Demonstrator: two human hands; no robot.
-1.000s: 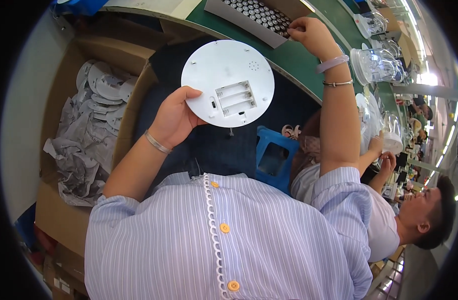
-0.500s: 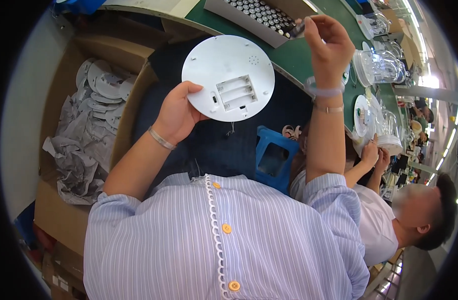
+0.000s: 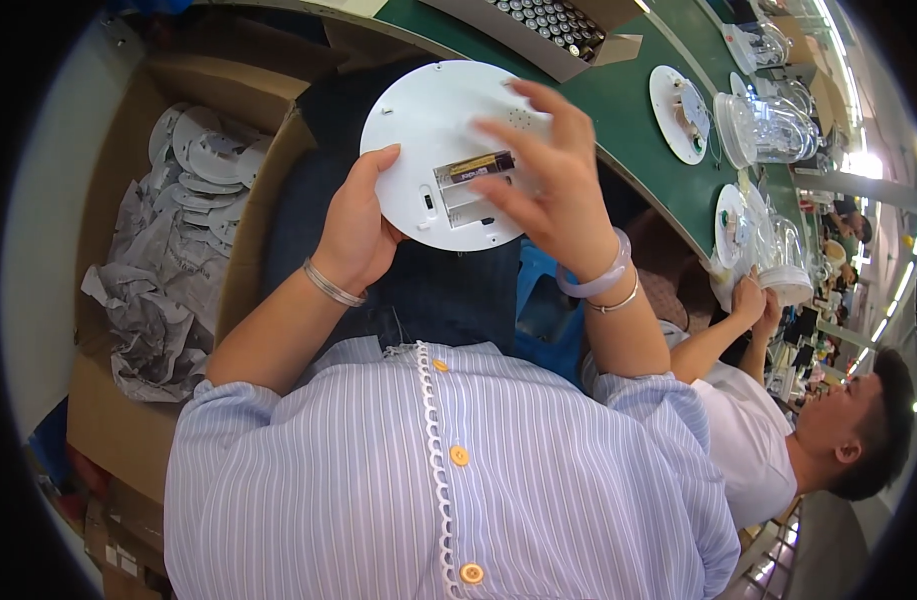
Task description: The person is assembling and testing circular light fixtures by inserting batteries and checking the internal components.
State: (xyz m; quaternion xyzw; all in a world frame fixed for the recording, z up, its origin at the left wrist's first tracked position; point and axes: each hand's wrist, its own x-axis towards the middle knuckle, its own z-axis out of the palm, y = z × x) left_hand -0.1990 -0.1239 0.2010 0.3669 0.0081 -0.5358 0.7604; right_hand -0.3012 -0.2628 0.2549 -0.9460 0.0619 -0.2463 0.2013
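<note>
Fingers (image 3: 524, 125) of the right hand (image 3: 554, 190) spread over a battery (image 3: 482, 166) in the white disc (image 3: 449, 150), whose rim the left hand (image 3: 359, 235) grips.

I'm looking down at a factory assembly line. A long green workbench (image 3: 619, 110) curves across the top of the frame, with a tray of batteries (image 3: 554, 20) at its upper middle and white round discs and clear plastic domes (image 3: 764, 125) lined along it to the upper right. At the left stands a cardboard box (image 3: 109, 420) filled with round plates in grey wrapping. At the right, a co-worker (image 3: 769, 440) sits at the same bench.
</note>
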